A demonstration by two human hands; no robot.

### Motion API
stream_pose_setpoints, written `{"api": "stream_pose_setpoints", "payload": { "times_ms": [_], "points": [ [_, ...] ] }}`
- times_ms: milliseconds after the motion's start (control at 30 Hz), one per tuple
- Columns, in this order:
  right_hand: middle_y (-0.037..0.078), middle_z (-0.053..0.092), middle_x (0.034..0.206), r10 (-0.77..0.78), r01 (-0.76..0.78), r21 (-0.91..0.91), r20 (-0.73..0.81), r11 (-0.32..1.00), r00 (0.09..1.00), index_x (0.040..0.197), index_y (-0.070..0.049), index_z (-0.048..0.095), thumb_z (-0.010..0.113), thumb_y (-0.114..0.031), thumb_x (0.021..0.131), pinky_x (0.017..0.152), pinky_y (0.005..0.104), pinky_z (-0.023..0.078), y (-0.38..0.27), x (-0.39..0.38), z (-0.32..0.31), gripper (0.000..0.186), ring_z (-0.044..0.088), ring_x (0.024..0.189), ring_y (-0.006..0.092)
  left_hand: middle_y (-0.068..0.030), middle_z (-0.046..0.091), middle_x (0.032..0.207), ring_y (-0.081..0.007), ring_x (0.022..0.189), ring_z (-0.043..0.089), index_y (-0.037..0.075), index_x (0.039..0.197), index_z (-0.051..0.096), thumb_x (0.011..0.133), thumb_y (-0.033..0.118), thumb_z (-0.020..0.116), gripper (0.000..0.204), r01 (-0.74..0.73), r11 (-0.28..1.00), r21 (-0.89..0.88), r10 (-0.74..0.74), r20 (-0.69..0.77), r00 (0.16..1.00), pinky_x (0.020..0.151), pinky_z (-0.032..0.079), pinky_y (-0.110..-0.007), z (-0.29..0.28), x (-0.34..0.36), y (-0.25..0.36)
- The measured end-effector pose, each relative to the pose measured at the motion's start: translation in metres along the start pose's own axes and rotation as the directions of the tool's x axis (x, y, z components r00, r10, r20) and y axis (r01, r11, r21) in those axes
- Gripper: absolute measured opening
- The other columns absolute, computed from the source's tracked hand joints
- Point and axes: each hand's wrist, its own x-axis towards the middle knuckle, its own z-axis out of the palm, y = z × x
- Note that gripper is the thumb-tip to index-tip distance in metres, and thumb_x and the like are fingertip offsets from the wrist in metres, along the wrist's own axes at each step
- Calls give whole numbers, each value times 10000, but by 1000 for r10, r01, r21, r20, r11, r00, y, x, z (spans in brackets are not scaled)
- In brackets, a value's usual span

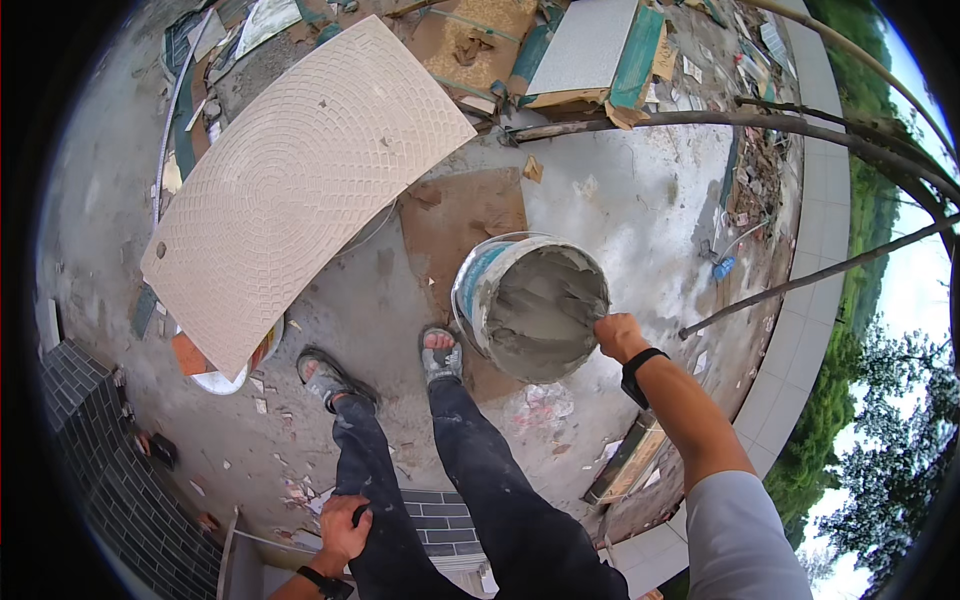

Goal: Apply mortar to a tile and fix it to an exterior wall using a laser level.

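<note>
My right hand [619,335] is closed on the right rim of a white and teal bucket [470,300] full of wet grey mortar [540,305]. The bucket stands on the floor just ahead and right of my sandalled right foot [440,355]. Low in the picture, my left hand [344,525] rests at my left thigh, fingers curled around something dark that I cannot make out. A large beige patterned tile [290,190] lies raised at the upper left, partly over another container [218,380].
Cardboard pieces [460,220] and packaged white tiles [580,45] lie ahead among rubble. Wooden poles [760,280] lean across the right side beside a tiled edge [815,230], with greenery beyond. Dark brickwork [120,470] is at lower left, and a long timber piece [625,460] lies behind the bucket's right.
</note>
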Motion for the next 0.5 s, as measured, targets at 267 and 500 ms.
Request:
{"api": "stream_pose_setpoints", "payload": {
  "times_ms": [267, 500],
  "points": [
    [186, 698, 1014, -11, -23, 273, 121, 962, 993, 978, -62, 714, 594, -146, 779, 837, 444, 544, -14, 32, 23, 247, 665, 978, 359, -155, 675, 878, -378, 847, 624, 55, 865, 666, 740, 148, 628, 161, -70, 992, -107, 56, -125, 991, 792, 481, -442, -34, 19, 3],
    [231, 681, 1010, 46, -52, 614, 26, 787, 999, 1003, -17, 668, 634, -190, 772, 864, 463, 520, -80, 52, 35, 291, 640, 992, 401, -153, 669, 854, -371, 820, 627, 50, 854, 668, 733, 116, 620, 147, -67, 996, -59, 61, -96, 993, 760, 487, -437, -52, 32, 15]
  ]
}}
